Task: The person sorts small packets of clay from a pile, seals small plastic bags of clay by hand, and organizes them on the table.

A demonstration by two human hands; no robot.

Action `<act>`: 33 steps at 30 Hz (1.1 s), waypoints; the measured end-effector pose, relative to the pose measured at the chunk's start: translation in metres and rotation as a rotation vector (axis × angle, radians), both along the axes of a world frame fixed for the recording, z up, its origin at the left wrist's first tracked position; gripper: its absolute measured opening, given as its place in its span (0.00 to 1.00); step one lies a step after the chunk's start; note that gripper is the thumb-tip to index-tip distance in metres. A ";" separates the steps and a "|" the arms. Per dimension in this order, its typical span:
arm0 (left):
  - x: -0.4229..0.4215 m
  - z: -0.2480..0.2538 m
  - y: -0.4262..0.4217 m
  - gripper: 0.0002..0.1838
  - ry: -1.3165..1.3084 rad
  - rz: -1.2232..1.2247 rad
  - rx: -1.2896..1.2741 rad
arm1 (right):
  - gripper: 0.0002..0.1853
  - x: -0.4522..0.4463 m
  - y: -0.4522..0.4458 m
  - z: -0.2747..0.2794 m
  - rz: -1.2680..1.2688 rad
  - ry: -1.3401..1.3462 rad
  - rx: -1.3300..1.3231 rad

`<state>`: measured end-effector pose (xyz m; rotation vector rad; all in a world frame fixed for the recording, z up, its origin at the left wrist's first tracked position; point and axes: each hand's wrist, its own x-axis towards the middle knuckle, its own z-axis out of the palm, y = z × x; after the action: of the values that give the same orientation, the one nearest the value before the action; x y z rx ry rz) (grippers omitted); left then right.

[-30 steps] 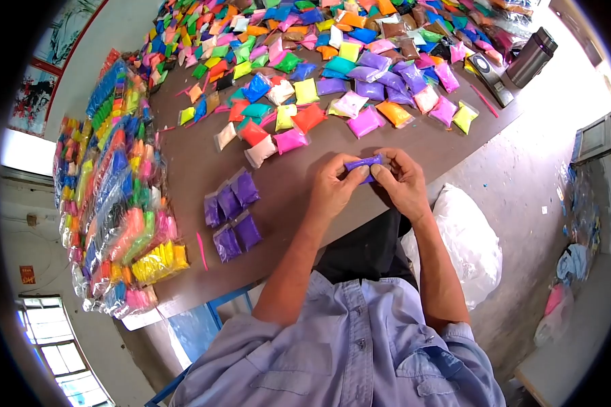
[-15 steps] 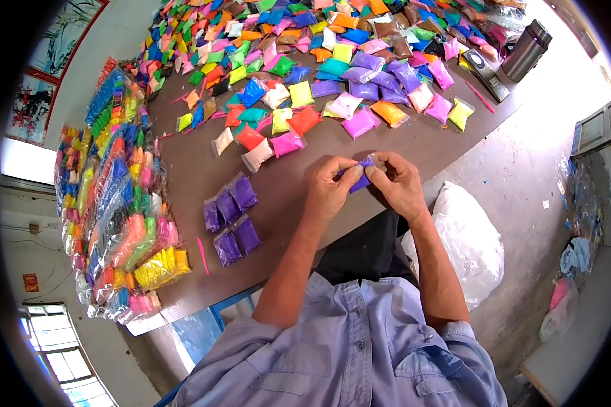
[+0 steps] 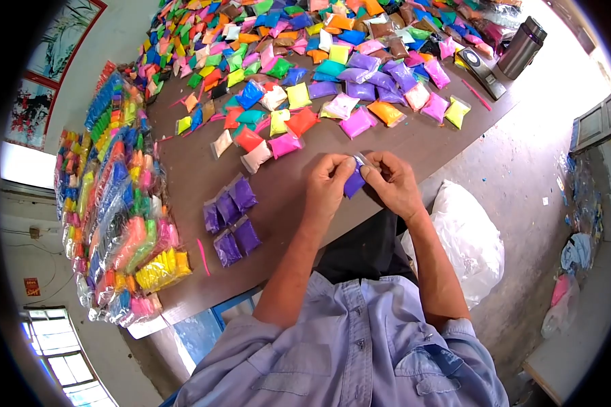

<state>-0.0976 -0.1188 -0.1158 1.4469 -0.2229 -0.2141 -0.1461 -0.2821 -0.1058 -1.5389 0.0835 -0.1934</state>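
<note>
Between my two hands, near the table's front edge, hangs a small purple packet [image 3: 353, 183] with a clear top edge. My left hand [image 3: 328, 183] pinches its upper left side between thumb and fingers. On the upper right side, the thumb and fingers of my right hand [image 3: 392, 182] are closed on the same packet. Several purple packets [image 3: 229, 198] lie in two groups on the brown table [image 3: 292, 193], to the left of my hands. Beyond my hands lie a pink packet [image 3: 358, 123] and an orange packet [image 3: 386, 113].
Many coloured packets [image 3: 251, 61] cover the back of the table. Bundled bags of packets [image 3: 119, 203] stand at the left, near a pink strip [image 3: 203, 257]. A dark flask [image 3: 523, 47] and a scale [image 3: 483, 72] are at the right. A white bag [image 3: 458, 237] sits below the edge.
The purple packet has turned from a flat, sideways position to hanging down, and more of its face shows. Both hands keep hold of it, with their fingers shifted to its top.
</note>
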 end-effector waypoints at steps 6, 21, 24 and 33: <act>-0.007 0.018 0.000 0.08 0.084 0.095 -0.094 | 0.10 -0.007 0.009 0.004 -0.035 0.001 -0.039; -0.024 0.022 0.030 0.08 0.048 -0.014 -0.050 | 0.10 -0.015 0.037 0.013 0.027 0.136 0.203; -0.022 0.020 0.036 0.09 0.080 -0.072 -0.037 | 0.10 -0.014 0.036 0.013 0.022 0.106 0.250; -0.022 0.016 0.035 0.11 0.041 -0.036 -0.035 | 0.08 -0.014 0.036 0.009 0.000 0.090 0.219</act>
<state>-0.1197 -0.0834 -0.0995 1.4034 -0.2181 -0.2678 -0.1606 -0.2457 -0.0968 -1.3294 0.1709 -0.1110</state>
